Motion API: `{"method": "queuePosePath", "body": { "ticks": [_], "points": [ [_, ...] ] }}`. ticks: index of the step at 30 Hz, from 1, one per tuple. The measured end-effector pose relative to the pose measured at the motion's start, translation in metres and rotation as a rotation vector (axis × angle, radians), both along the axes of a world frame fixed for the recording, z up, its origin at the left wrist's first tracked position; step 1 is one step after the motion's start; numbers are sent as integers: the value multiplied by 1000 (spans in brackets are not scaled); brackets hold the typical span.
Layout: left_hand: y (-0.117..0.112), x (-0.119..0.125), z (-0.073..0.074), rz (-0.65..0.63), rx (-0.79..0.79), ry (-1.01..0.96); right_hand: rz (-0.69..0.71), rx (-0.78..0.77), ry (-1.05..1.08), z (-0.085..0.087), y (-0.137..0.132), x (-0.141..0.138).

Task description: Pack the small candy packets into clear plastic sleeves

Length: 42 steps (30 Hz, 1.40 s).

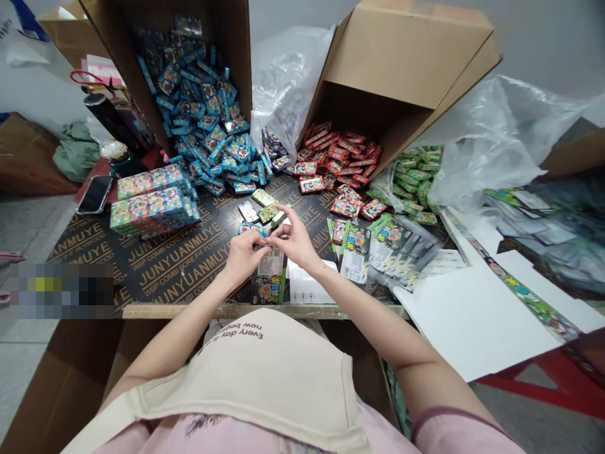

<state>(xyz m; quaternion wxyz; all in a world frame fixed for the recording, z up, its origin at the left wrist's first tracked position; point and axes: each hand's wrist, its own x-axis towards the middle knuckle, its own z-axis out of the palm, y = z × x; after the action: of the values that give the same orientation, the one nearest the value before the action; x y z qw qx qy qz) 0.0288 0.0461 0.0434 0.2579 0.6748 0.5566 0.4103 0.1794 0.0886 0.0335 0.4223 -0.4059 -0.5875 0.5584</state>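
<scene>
Forearms (182, 334): both come in from the near edge and converge over the table (163, 268), left rising toward 1 o'clock, right toward 11.
Left hand (244, 252): knuckles bent, thumb and fingertips drawn narrow, pointing to 2 o'clock; I cannot tell whether they pinch anything.
Right hand (293, 243): index finger lifted toward 11 o'clock, other fingers curled in with the thumb, tips against or just beside the left's; its grip cannot be made out.
Black-and-green packet (268, 291): flat at 6 o'clock, directly below the meeting fingertips, near the table's front edge.
Loose small boxes (263, 197): a little cluster at 12 o'clock, just beyond the hands.
Left carton (237, 50): at 11 o'clock, tipped toward the person, blue boxes (212, 135) spilling from its mouth.
Right carton (406, 44): at 1 o'clock, red boxes (340, 154) inside and spilling out.
Clear bag (290, 72): at 12 o'clock between the cartons, purple boxes (278, 151) at its lower end.
Second clear bag (491, 135): at 2 o'clock, beside green boxes (418, 173).
Bundled stack (154, 205): between 9 and 10 o'clock.
</scene>
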Motion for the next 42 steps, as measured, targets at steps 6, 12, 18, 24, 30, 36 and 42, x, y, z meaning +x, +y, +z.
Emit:
{"method": "queuePosePath", "body": {
  "ticks": [6,12,18,24,30,36,42],
  "points": [
    [9,-8,13,-106,-174,63,-107,-227,18,-10,4,-1],
    [16,-58,21,248,-214,-519,-387,-90,14,-17,-4,21],
    [-15,-51,-5,275,-420,-951,-304,-232,239,-19,-16,29],
    [-41,-26,-30,225,-631,-846,-510,189,-120,2,2,52],
    [-49,-11,-37,248,-527,-1010,-543,226,-168,-17,0,49],
    [-46,-25,-38,112,-476,-556,-233,158,19,-6,-12,33],
    [-23,-29,4,-90,37,-113,-28,198,-52,-8,-40,8]
  ]
}}
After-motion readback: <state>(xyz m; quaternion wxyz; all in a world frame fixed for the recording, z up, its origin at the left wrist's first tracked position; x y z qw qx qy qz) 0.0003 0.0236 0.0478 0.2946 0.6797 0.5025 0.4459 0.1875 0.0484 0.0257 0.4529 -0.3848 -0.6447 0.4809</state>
